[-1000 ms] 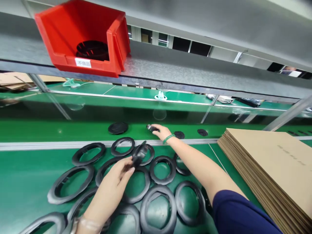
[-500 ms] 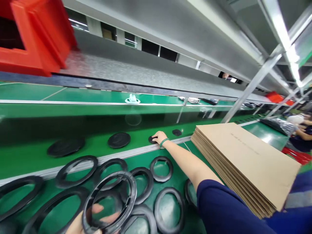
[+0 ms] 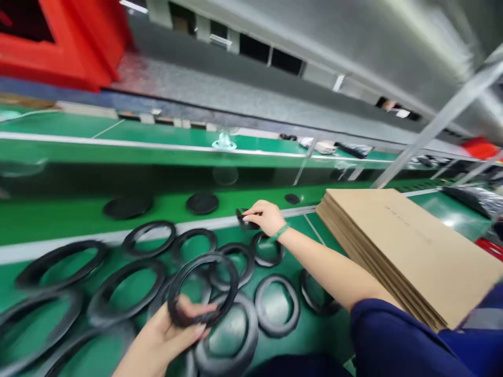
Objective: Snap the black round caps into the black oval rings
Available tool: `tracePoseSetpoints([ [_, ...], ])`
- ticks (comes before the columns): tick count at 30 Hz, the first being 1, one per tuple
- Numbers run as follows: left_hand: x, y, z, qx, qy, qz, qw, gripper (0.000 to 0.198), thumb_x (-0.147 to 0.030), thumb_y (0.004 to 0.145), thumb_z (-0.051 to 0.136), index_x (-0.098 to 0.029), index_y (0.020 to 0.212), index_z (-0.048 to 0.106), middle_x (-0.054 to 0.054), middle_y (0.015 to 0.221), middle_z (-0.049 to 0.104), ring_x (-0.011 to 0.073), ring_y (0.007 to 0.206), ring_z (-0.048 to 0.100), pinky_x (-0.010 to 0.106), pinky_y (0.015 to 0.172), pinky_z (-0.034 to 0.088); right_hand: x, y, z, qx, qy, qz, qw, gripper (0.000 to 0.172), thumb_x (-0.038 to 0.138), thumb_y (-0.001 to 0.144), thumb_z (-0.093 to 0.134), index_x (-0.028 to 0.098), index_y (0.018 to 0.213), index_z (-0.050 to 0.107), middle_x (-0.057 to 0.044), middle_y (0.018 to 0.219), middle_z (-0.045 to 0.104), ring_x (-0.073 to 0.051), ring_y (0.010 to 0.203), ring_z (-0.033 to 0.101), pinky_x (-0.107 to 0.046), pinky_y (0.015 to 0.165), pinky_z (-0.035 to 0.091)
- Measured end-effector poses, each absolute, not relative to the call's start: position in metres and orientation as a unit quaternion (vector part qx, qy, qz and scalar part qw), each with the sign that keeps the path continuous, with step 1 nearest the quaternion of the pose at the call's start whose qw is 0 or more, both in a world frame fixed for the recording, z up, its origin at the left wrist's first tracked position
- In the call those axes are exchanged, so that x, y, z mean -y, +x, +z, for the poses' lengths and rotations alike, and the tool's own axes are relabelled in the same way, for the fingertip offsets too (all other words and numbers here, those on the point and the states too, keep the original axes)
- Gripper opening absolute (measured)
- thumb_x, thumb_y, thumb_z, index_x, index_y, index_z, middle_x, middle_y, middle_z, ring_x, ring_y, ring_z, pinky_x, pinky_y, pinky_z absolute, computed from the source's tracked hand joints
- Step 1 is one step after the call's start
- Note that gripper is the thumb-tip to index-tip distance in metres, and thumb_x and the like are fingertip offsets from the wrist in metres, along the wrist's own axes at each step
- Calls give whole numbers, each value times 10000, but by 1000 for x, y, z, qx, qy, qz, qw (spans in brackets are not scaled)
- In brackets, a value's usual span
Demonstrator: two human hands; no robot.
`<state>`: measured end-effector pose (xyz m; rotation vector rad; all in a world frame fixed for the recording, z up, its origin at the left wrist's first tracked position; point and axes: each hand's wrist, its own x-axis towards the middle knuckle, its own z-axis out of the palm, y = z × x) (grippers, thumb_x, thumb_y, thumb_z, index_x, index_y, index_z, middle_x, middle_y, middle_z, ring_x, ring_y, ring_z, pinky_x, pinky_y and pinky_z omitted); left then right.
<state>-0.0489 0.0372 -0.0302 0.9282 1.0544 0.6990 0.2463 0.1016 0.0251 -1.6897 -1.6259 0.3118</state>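
While loose black rubber rings (image 3: 259, 307) lie on the green table (image 3: 322, 330), the left hand (image 3: 168, 332) is curled around one black ring (image 3: 232, 287), held just above them. The right hand (image 3: 265, 217) pinches a small black plastic part (image 3: 244, 221) at the table's far rail, near the stacked brown cardboard sheets (image 3: 412, 251).

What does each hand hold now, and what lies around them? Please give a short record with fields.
left hand: holds one black ring, lifted off the table
right hand: pinches a small black part beside the belt edge
table: green, many loose rings lying flat
belt: black discs
right side: stack of flat cardboard
above: red bin on a shelf
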Motion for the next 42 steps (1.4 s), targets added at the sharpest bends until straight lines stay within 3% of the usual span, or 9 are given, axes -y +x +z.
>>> tracePoseSetpoints([
  [4, -29, -41, -20, -427, 472, 304, 709, 446, -296, 642, 851, -220, 880, 480, 88, 974, 786, 296, 1062, 718, 463, 974, 550, -27, 201, 31, 665, -552, 170, 472, 55, 202, 909, 781, 246, 937, 802, -7, 785, 621, -193, 764, 594, -327, 712, 495],
  [10, -24, -41, -25, -428, 521, 291, 678, 343, -212, 727, 777, -209, 970, 534, 14, 941, 751, 212, 924, 731, 346, 838, 595, 7, 156, 8, 691, -486, 101, 526, 129, 293, 1015, 661, 237, 1024, 777, -35, 786, 596, -207, 726, 569, -363, 685, 473],
  [16, -21, -41, -30, -438, 522, 287, 673, 581, -245, 731, 814, -227, 1234, 524, 33, 1127, 718, 203, 976, 709, 315, 833, 591, 0, 147, -18, 731, -444, 30, 517, 161, 224, 1060, 567, 164, 1049, 716, -35, 757, 580, -186, 695, 540, -325, 641, 453],
  [23, -19, -40, -30, -446, 511, 281, 679, 581, -223, 742, 820, -240, 1224, 495, 10, 1087, 704, 159, 924, 695, 249, 778, 576, -1, 148, -20, 763, -425, 13, 487, 139, 141, 1049, 533, 151, 1043, 672, -42, 782, 576, -184, 683, 525, -315, 620, 454],
  [28, -19, -38, -28, -442, 517, 289, 674, 562, -201, 745, 813, -240, 1207, 494, -10, 1054, 687, 131, 871, 678, 220, 741, 570, -2, 152, -22, 784, -390, -39, 482, 230, 61, 1013, 469, 153, 1165, 614, -49, 796, 580, -189, 682, 522, -322, 637, 500],
  [34, -19, -39, -27, -425, 514, 290, 686, 569, -212, 762, 807, -236, 1228, 482, 6, 1068, 677, 143, 879, 675, 247, 753, 578, 0, 153, -25, 793, -385, -42, 470, 305, 35, 991, 472, 149, 1256, 573, -67, 819, 587, -205, 726, 533, -342, 653, 521],
  [42, -21, -41, -28, -428, 503, 280, 697, 585, -210, 743, 820, -240, 1220, 482, 7, 1042, 684, 157, 883, 682, 252, 738, 581, -1, 152, -28, 791, -386, -29, 475, 295, 25, 981, 510, 155, 1230, 600, -58, 808, 583, -208, 726, 536, -339, 649, 505],
])
